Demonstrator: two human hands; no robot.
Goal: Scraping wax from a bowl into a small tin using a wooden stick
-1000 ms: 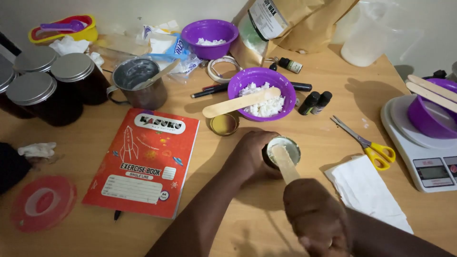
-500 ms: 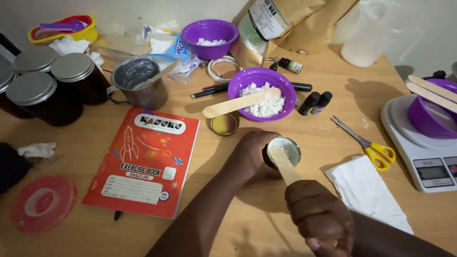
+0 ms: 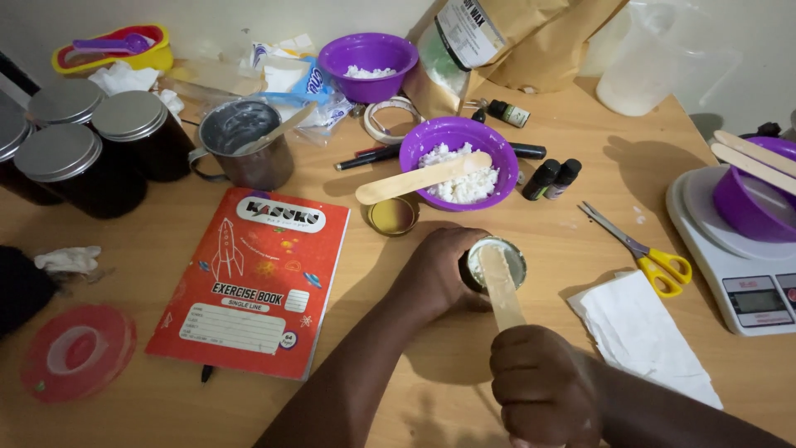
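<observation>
We see the left hand [image 3: 444, 270] curled around the side of a small round metal tin [image 3: 495, 265] filled with pale wax, gripping it where it stands on the wooden counter [image 3: 580, 224]. The right hand [image 3: 543, 390] is closed in a fist around the lower end of a flat wooden stirring stick [image 3: 502, 286], whose upper end lies in the pale filling of the tin.

Just beyond the tin we find a small open gold tin [image 3: 393, 216], and beside it a purple plastic bowl [image 3: 458, 162] of white flakes with a second wooden stick [image 3: 423, 177] laid across its rim. Two small dark dropper bottles [image 3: 553, 178] stand just right of that bowl. To the right of the hands lie yellow-handled scissors [image 3: 643, 249] and a folded white paper towel [image 3: 643, 336], and at the right edge a white kitchen scale [image 3: 746, 274] carries another purple bowl [image 3: 750, 195].

To the left of the hands a red exercise book [image 3: 253, 282] lies flat, with a translucent red round lid [image 3: 76, 350] further left. Behind the book stands a metal mug [image 3: 240, 149] with a stick in it, and three dark glass jars with metal lids [image 3: 91, 145] are grouped at the far left. A brown paper bag [image 3: 514, 41] leans at the back.
</observation>
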